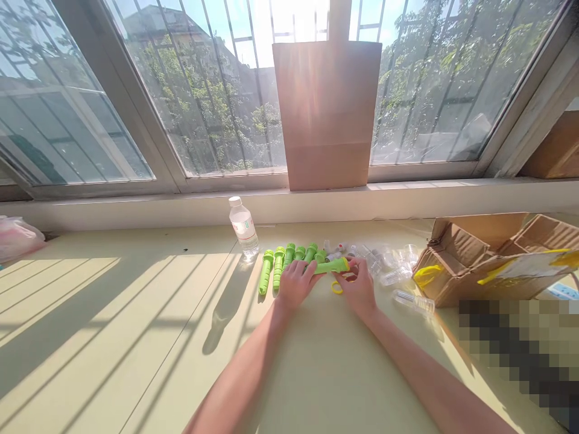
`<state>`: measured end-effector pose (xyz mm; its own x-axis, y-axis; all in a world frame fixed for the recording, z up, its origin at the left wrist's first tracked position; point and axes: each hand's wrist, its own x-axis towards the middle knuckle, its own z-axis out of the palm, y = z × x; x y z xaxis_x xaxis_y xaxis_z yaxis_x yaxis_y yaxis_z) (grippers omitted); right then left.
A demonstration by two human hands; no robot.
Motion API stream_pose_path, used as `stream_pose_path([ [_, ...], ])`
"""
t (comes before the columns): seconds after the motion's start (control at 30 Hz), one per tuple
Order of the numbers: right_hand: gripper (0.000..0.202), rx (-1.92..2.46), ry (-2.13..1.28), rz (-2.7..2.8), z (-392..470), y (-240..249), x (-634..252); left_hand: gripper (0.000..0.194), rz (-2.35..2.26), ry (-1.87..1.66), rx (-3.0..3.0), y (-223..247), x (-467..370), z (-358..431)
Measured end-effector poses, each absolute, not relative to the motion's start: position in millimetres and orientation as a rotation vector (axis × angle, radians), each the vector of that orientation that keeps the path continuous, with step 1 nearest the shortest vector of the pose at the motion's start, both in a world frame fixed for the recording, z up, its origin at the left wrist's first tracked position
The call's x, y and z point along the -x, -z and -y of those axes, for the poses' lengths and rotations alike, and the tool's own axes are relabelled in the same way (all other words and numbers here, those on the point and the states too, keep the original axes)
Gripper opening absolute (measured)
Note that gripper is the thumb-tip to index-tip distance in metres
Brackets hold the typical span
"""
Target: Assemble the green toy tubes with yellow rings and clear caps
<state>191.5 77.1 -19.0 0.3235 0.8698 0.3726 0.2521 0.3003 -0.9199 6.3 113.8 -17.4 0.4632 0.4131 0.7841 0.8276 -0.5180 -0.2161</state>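
My left hand [296, 282] is closed around the body of a bright green tube [329, 266], shaped like a small flashlight and held nearly level. At the tube's right end, which carries a yellow ring, the fingers of my right hand [359, 288] pinch. Just under that hand, a loose yellow ring [336, 288] lies on the table. Several similar green tubes [266, 272] lie in a row beside and behind my left hand, partly covered by it. Small white and red parts [340, 247] sit behind the held tube.
Clear plastic cylinders [398, 275] are heaped right of my hands, one [413, 301] nearer me. An open cardboard box [493, 265] with yellow tape stands at the right. Left of the row is an upright water bottle [244, 229]. A cardboard sheet [328, 114] leans against the window.
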Motion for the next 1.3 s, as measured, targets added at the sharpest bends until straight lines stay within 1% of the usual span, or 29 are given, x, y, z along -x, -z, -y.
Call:
stream_pose_path([
  [0.2,0.045,1.245,-0.594,1.198,-75.9,15.6,-191.4,0.039,1.050,0.869,2.189,19.0,-8.2,-111.6],
  [0.5,0.042,1.240,-0.591,1.212,-74.8,14.6,-191.1,0.045,1.121,0.828,2.252,16.9,-8.0,-109.8],
  [0.67,0.040,1.279,-0.622,1.193,-75.7,14.6,-192.1,0.039,1.177,0.805,2.334,18.0,-6.5,-111.7],
  [0.83,0.040,1.274,-0.627,1.175,-77.9,17.1,-193.5,0.023,1.191,0.822,2.340,22.4,-3.9,-115.8],
  [0.93,0.041,1.274,-0.632,1.141,-79.0,18.9,-195.0,0.014,1.119,0.820,2.282,24.6,-3.8,-116.8],
  [1.1,0.043,1.279,-0.643,1.113,-78.2,17.7,-195.2,0.016,0.969,0.900,2.195,23.5,-5.8,-117.4],
  [1.17,0.044,1.272,-0.639,1.114,-77.5,16.7,-194.5,0.015,0.981,0.918,2.189,22.0,-6.1,-117.4],
  [1.3,0.045,1.257,-0.637,1.125,-77.5,17.0,-194.3,0.019,1.063,0.892,2.214,20.2,-6.8,-115.7],
])
